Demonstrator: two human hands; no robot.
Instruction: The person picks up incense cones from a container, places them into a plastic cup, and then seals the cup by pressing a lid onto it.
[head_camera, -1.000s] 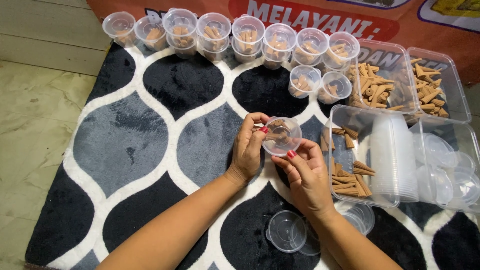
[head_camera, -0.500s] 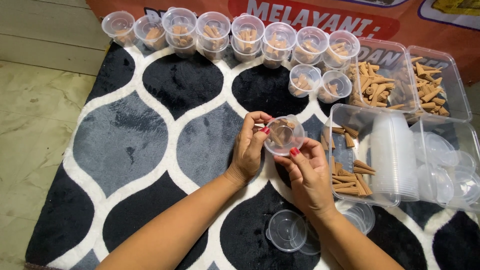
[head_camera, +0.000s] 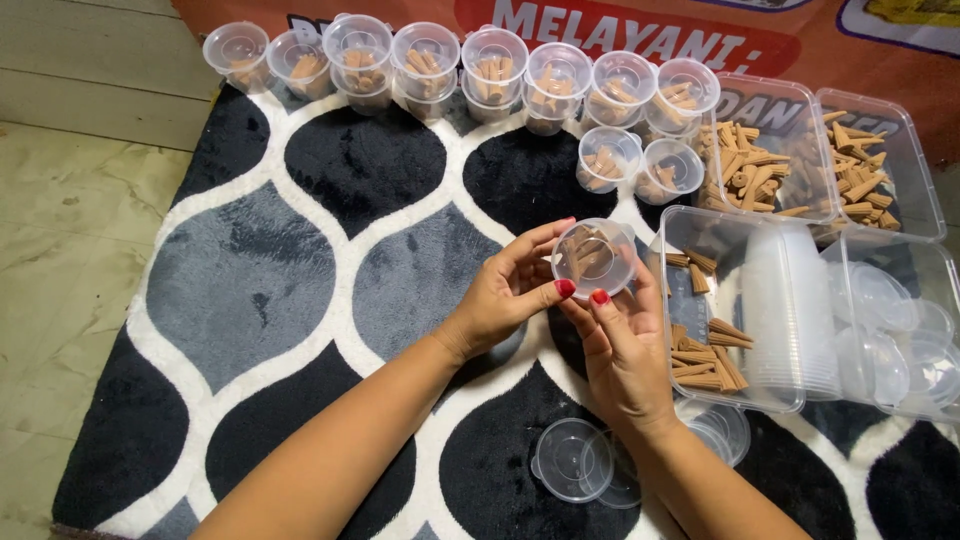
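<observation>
Holding: small clear cup (head_camera: 594, 258) with lid on, brown cone sticks inside, gripped by both hands above the rug (head_camera: 250, 290).
Left hand (head_camera: 505, 295): at 8 o'clock of the cup; thumb tip under the cup's lower left edge, fingers curled over its top left edge, clamped on it.
Right hand (head_camera: 622, 355): at 6 o'clock of the cup; thumb tip at the lower rim just beside the left thumb, fingers behind the cup on its right, clamped on it.
Cup position: between the fingertips of both hands, lid face tilted toward the camera.
Filled cups (head_camera: 460, 60): row at 12 o'clock, well apart.
Tray of cones (head_camera: 735, 395): at 3 o'clock, just beside the right hand.
Loose lids (head_camera: 572, 460): at 6 o'clock, near the right wrist.
</observation>
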